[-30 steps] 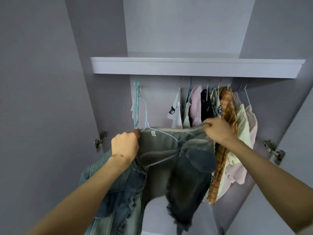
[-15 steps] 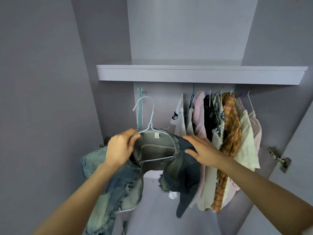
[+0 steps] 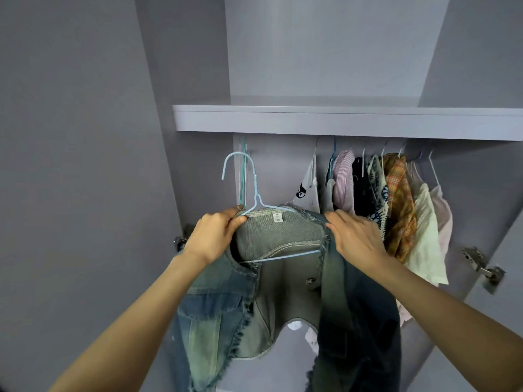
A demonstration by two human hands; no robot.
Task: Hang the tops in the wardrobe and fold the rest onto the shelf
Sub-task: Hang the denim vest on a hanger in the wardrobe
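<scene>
A frayed denim vest (image 3: 283,290) hangs on a light blue wire hanger (image 3: 249,190) in front of the open wardrobe, below the rail. My left hand (image 3: 215,236) grips the vest's left shoulder together with the hanger wire. My right hand (image 3: 353,236) lies on the vest's right shoulder, fingers curled over the frayed edge. The hanger's hook points up and left, free of the rail.
Several tops hang at the right of the rail, among them a white printed top (image 3: 308,185), a pink striped shirt (image 3: 343,179) and an orange plaid shirt (image 3: 399,205). Spare hangers (image 3: 242,171) hang at the rail's left end. A lilac shelf (image 3: 339,123) spans above. Door hinges (image 3: 481,267) flank the opening.
The vest has been lifted higher and spread over the hanger. My right hand moved from the front panel up onto the right shoulder. The view came closer to the wardrobe.
</scene>
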